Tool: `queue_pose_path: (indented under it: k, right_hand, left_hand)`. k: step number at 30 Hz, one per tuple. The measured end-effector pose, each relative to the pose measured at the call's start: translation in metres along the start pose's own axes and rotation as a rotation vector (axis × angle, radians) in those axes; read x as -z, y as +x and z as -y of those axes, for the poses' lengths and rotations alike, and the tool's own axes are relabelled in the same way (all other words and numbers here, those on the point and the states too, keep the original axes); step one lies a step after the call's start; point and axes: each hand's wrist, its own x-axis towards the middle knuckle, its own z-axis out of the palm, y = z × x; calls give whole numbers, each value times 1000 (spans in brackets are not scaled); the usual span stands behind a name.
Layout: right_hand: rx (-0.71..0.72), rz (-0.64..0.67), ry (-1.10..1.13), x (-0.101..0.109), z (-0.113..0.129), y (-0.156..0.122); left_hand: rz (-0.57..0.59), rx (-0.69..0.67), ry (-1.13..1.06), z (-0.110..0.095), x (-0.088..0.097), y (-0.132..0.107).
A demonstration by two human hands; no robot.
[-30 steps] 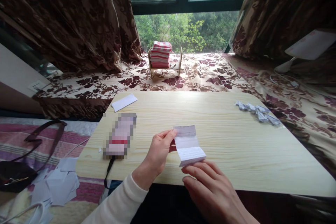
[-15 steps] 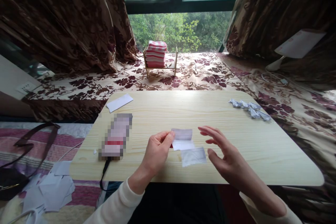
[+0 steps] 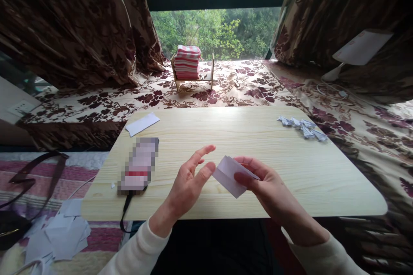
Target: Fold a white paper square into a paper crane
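A small piece of creased white paper (image 3: 230, 176) is held above the table by my right hand (image 3: 261, 176). The thumb presses on its near face and the fingers are behind it. My left hand (image 3: 190, 180) is open at the paper's left edge, thumb and fingers apart. Whether the left thumb touches the paper, I cannot tell. At the table's far right lies a cluster of several small folded paper pieces (image 3: 303, 127). A flat white paper strip (image 3: 142, 124) rests at the far left corner.
The pale wooden table (image 3: 193, 131) bears a pixelated phone-like object (image 3: 138, 165) with a black strap at left. Loose white papers (image 3: 61, 232) lie on the striped bedding. Beyond are folded striped cloths (image 3: 187, 62) on a small wooden rack, and a lamp (image 3: 363, 46).
My left hand has let go of the paper and opened. My right hand has closed on a paper and lifted it. The two pieces no longer lie separately between my hands.
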Motion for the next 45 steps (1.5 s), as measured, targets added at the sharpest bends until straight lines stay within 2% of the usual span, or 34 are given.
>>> queue_pose_path:
  k: [2, 4, 8, 12, 16, 18, 21, 23, 25, 28, 33, 40, 45]
  right_hand:
    - [-45, 22, 54, 1, -5, 0]
    - [-62, 17, 13, 4, -11, 1]
    - [-59, 46, -189, 13, -19, 7]
    - [-32, 141, -471, 19, -24, 15]
    - [11, 63, -656, 15, -30, 17]
    - [35, 17, -729, 13, -32, 16]
    - [64, -17, -815, 10, -33, 15]
    - [79, -28, -855, 9, -34, 15]
    - [93, -30, -883, 10, -36, 16]
    - [115, -17, -909, 12, -40, 16]
    - [148, 5, -953, 12, -40, 16]
    - [185, -6, -1026, 10, -42, 13]
    - [428, -4, -1126, 8, -45, 2]
  left_hand:
    - [69, 46, 0, 3, 0, -4]
    - [113, 137, -28, 8, -1, -8]
    - [195, 306, -60, 19, -2, -11]
    - [232, 321, 111, 23, 0, -8]
    - [146, 200, 485, 28, 0, -7]
    - [106, 63, 694, 33, -2, -9]
    - [42, -212, 919, 40, -6, -20]
    - [67, -374, 995, 44, -10, -28]
    - [168, -463, 1025, 47, -14, -36]
    - [275, -472, 1060, 52, -17, -41]
    - [259, -490, 1098, 60, -17, -40]
    - [268, -456, 1124, 58, -17, -41]
    - [262, -445, 1123, 58, -19, -41]
